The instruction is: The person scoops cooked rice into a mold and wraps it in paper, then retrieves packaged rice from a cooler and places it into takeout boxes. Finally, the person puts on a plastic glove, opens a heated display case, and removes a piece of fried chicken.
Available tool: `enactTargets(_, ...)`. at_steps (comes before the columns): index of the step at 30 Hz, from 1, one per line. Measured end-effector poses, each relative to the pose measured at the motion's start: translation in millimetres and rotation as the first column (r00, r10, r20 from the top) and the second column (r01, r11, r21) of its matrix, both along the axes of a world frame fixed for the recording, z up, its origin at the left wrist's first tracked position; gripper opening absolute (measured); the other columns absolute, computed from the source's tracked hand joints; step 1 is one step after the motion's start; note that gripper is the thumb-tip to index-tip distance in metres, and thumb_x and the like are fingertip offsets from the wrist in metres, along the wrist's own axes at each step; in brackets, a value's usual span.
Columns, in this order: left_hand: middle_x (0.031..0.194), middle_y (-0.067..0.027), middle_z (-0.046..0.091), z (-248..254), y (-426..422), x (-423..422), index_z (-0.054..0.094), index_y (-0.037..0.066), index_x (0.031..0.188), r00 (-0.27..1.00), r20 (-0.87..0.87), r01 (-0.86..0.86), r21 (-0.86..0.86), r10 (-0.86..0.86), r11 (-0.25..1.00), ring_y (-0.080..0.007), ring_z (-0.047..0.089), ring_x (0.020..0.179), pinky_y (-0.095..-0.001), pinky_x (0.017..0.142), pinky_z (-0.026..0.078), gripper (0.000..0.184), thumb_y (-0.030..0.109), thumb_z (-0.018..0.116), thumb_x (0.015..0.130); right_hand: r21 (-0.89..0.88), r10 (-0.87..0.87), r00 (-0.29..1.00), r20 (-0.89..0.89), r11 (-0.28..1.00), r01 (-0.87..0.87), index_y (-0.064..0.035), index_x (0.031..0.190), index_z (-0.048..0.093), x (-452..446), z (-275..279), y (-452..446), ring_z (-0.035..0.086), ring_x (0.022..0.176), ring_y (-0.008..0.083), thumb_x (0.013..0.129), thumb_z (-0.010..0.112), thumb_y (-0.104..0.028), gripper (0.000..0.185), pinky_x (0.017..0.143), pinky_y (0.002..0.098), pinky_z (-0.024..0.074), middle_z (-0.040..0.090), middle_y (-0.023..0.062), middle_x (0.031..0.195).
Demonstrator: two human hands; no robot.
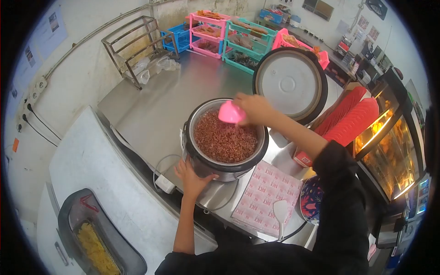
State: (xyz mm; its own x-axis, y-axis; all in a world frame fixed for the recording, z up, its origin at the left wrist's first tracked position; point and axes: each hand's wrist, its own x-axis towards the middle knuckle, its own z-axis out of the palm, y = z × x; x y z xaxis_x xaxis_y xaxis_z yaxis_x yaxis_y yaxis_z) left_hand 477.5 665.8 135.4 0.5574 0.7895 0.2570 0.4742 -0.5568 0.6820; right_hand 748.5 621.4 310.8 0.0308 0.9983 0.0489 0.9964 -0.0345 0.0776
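Observation:
A rice cooker point(215, 173) stands on the steel table with its lid point(289, 82) raised. Reddish-brown cooked rice point(224, 140) fills much of its pot. Over the far right part of the rice, my right hand point(253, 109) grips a small pink cup point(231, 112); what is inside the cup cannot be made out. My left hand point(195, 178) rests against the cooker's near left side, fingers spread and thumb along the outer wall. Nearer me, a white rice paddle point(279, 213) lies on printed wrapping paper point(262, 195).
To the right are red stacked food boxes point(353, 121) and a lit glass display case point(389, 146). Pink and teal basket racks point(247, 43) and a metal rack point(137, 50) stand at the back. A tray with yellow food point(96, 247) sits lower left. A patterned bowl point(310, 200) is beside the paper.

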Motion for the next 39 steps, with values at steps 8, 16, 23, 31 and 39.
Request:
enactTargets(8, 0.128, -0.0241, 0.035, 0, 4, 1, 0.028, -0.001, 0.132, 1.000, -0.009, 0.012, -0.043, -0.012, 0.999, -0.0380, 0.025, 0.125, -0.0602, 0.102, 0.006, 0.119, 0.058, 0.080, 0.042, 0.055, -0.243, 0.965, -0.097, 0.967, 0.249, -0.0016, 0.098, 0.057, -8, -32, -38, 0.061, 0.083, 0.0324, 0.056, 0.076, -0.034, 0.057, 0.071, 0.0406, 0.0506, 0.058, 0.0154, 0.095)
enactTargets(16, 0.129, -0.0231, 0.034, 4, 0, 1, 0.028, -0.002, 0.131, 1.000, 0.001, 0.015, -0.014, -0.015, 1.000, -0.0377, 0.025, 0.126, -0.0602, 0.102, 0.006, 0.118, 0.057, 0.080, 0.043, 0.085, -0.399, 0.850, -0.343, 0.888, 0.451, 0.0050, 0.067, 0.062, -73, -18, -52, 0.062, 0.062, 0.0345, 0.055, 0.072, -0.039, 0.046, 0.059, 0.0400, 0.0518, 0.061, 0.0199, 0.064)
enactTargets(23, 0.128, -0.0209, 0.036, 12, -1, -5, 0.028, 0.002, 0.133, 0.999, -0.017, 0.028, 0.023, -0.027, 0.999, -0.0371, 0.026, 0.125, -0.0598, 0.102, 0.006, 0.115, 0.054, 0.081, 0.045, 0.031, -0.457, 0.794, -0.402, 0.859, 0.510, 0.0044, 0.063, 0.062, -60, -16, -37, 0.062, 0.059, 0.0334, 0.055, 0.071, -0.047, 0.053, 0.057, 0.0405, 0.0500, 0.059, 0.0208, 0.061)
enactTargets(31, 0.116, -0.0143, 0.044, 25, -9, -6, 0.038, 0.005, 0.128, 0.995, 0.062, -0.079, -0.051, 0.082, 0.996, -0.0334, 0.038, 0.117, -0.0612, 0.102, 0.007, 0.099, 0.052, 0.079, 0.051, 0.181, -0.153, 0.894, -0.420, 0.952, 0.248, 0.0018, 0.069, 0.062, -54, -34, -41, 0.060, 0.066, 0.0338, 0.055, 0.070, -0.044, 0.048, 0.065, 0.0407, 0.0486, 0.060, 0.0188, 0.066)
enactTargets(39, 0.118, -0.0148, 0.044, 23, -9, -5, 0.037, 0.005, 0.128, 0.995, 0.039, -0.085, -0.078, 0.088, 0.993, -0.0326, 0.037, 0.120, -0.0617, 0.102, 0.006, 0.098, 0.052, 0.078, 0.053, -0.013, 0.054, 0.841, -0.538, 0.997, -0.073, 0.0001, 0.076, 0.063, -43, -24, -26, 0.058, 0.059, 0.0240, 0.055, 0.074, -0.037, 0.044, 0.056, 0.0337, 0.0448, 0.058, 0.0124, 0.063)
